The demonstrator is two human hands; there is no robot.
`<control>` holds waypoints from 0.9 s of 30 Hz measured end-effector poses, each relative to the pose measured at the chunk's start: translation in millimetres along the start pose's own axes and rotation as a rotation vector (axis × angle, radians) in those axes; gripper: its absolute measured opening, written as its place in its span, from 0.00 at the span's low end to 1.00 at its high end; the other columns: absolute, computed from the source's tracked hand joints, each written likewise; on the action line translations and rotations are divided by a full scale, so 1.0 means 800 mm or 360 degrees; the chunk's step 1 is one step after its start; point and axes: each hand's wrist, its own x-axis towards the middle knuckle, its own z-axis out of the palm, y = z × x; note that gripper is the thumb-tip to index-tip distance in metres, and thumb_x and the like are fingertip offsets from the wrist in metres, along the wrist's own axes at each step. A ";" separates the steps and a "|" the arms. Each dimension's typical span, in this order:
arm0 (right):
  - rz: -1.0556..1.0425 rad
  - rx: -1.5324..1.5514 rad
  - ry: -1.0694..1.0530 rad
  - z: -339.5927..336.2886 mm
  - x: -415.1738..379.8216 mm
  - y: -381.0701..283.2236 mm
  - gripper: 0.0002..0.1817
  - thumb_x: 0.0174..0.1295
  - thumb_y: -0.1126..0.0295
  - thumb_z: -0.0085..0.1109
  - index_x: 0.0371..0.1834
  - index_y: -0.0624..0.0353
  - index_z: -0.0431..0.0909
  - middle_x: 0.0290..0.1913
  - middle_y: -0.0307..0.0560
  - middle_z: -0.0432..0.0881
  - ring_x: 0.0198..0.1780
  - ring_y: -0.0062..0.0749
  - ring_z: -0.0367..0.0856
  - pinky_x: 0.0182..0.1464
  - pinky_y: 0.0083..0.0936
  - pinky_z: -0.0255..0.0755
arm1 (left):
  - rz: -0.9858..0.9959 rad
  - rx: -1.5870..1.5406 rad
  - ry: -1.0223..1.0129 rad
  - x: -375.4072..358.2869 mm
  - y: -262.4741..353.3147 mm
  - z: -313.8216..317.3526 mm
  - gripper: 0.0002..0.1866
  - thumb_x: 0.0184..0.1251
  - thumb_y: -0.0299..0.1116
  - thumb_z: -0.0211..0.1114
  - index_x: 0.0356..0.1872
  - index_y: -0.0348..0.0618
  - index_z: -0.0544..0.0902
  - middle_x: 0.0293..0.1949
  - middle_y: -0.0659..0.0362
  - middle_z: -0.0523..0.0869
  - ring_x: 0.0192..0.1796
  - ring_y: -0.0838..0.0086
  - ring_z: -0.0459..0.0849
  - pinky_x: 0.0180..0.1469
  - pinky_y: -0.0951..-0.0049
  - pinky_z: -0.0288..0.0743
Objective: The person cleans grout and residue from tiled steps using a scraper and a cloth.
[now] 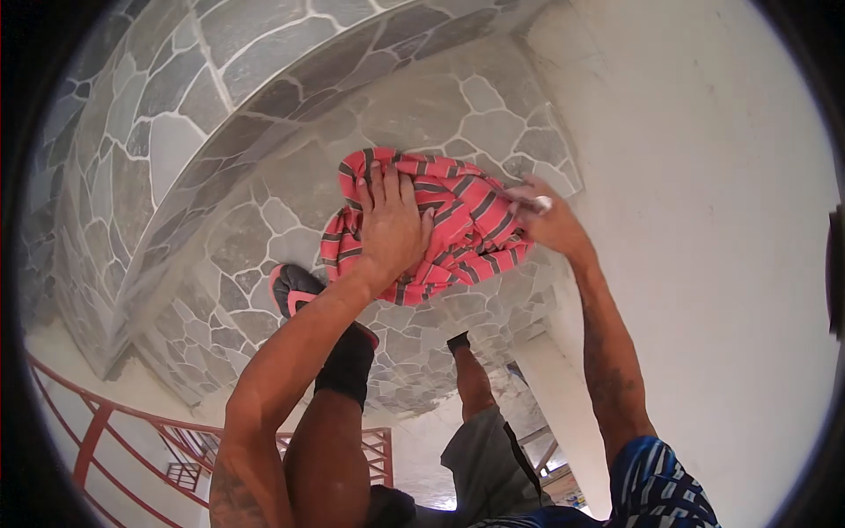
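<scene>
A pink cloth with dark stripes (458, 207) lies bunched on a stone-patterned step. My left hand (392, 220) presses flat on its left part, fingers stretched out and pointing up the frame. At the cloth's right edge, my right hand (544, 216) has its fingers bent against the fabric, with a small pale spot by them. Blur hides part of those fingers, so whether they pinch the cloth is unclear.
A curved stone-patterned step (189, 145) rises at the upper left. A white wall (704, 220) stands on the right. My shoe (295, 286) is beside the cloth's lower left. A red metal railing (92, 440) runs along the lower left.
</scene>
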 end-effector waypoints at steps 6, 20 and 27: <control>0.0333 0.0279 -0.0289 0.046 -0.064 -0.041 0.20 0.66 0.64 0.56 0.60 0.58 0.79 0.48 0.61 0.85 0.51 0.51 0.84 0.56 0.36 0.74 | 0.0220 0.0403 0.0130 0.084 0.023 0.035 0.29 0.62 0.39 0.59 0.61 0.29 0.76 0.70 0.42 0.69 0.74 0.44 0.62 0.72 0.41 0.55; 0.0770 0.1068 0.0664 0.017 -0.080 -0.023 0.18 0.67 0.62 0.58 0.48 0.69 0.80 0.41 0.56 0.86 0.41 0.40 0.86 0.46 0.32 0.76 | 0.0586 0.0450 0.0162 0.251 0.048 0.040 0.32 0.63 0.35 0.56 0.65 0.23 0.70 0.73 0.38 0.63 0.74 0.47 0.62 0.75 0.53 0.57; 0.0031 -0.0230 0.0977 -0.033 0.031 -0.063 0.14 0.65 0.72 0.53 0.53 0.61 0.75 0.42 0.64 0.81 0.46 0.63 0.80 0.49 0.48 0.75 | 0.0676 0.0058 -0.0054 0.136 -0.039 0.013 0.37 0.65 0.38 0.58 0.73 0.34 0.61 0.72 0.45 0.66 0.70 0.50 0.68 0.69 0.55 0.67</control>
